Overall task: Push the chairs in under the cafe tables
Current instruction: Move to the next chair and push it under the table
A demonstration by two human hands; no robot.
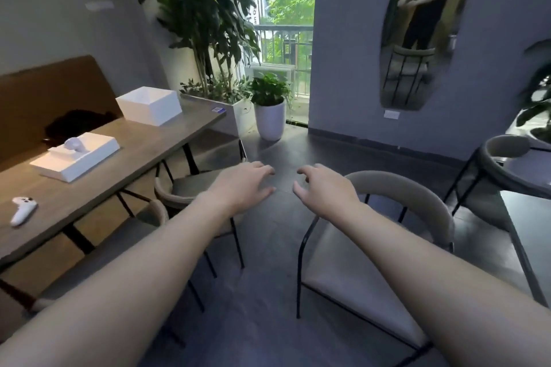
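Grey walls [343, 53], dark tiled floor [262, 292], potted plants [269, 92] beside daylit balcony doorway [286, 39].

Quick count — two bare hands out front, left hand [243, 185] and right hand [325, 191], both empty with fingers spread. Chairs: four I can make out — two by the wooden table [119, 170], one on the right, one further back. Two white boxes, one white controller [24, 209], and three potted plants, counting the blurry one at the right edge.
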